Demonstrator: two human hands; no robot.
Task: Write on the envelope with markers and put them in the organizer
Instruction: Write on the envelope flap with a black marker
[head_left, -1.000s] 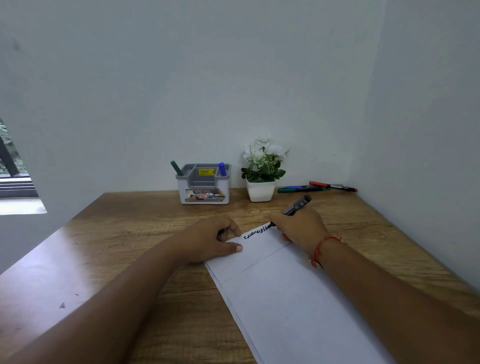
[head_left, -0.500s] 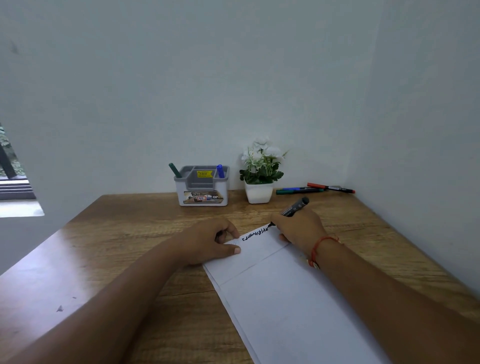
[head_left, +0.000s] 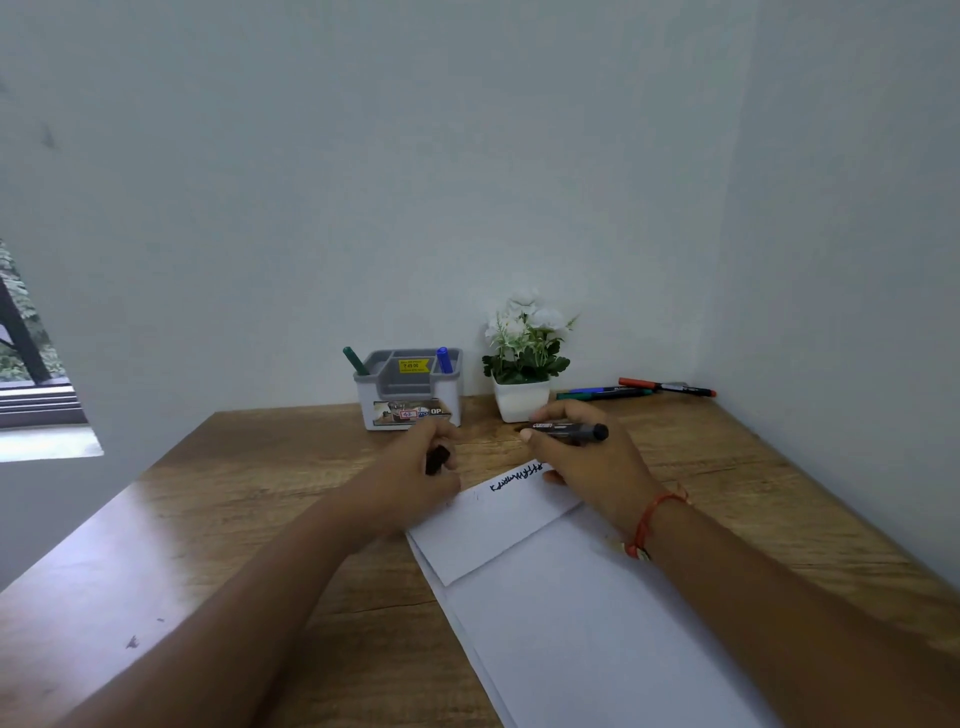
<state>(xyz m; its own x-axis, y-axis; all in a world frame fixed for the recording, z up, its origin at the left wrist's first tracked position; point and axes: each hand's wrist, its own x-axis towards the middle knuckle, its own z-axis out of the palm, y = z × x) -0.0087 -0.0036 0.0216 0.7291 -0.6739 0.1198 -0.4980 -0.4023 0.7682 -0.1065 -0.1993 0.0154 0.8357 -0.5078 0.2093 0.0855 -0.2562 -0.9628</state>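
A white envelope lies on the wooden desk, with a line of black writing near its far edge. My right hand holds a black marker level above the envelope's far corner, its tip pointing left. My left hand is lifted off the envelope and pinches the small black marker cap. The grey-and-white organizer stands at the back by the wall, with a green marker and a blue marker upright in it.
A small white pot of white flowers stands right of the organizer. Several loose markers lie at the back right near the corner wall. A window opening is at the far left.
My right hand lifted the marker off the envelope and turned it level. My left hand left the envelope and now holds the cap close to the marker's tip.
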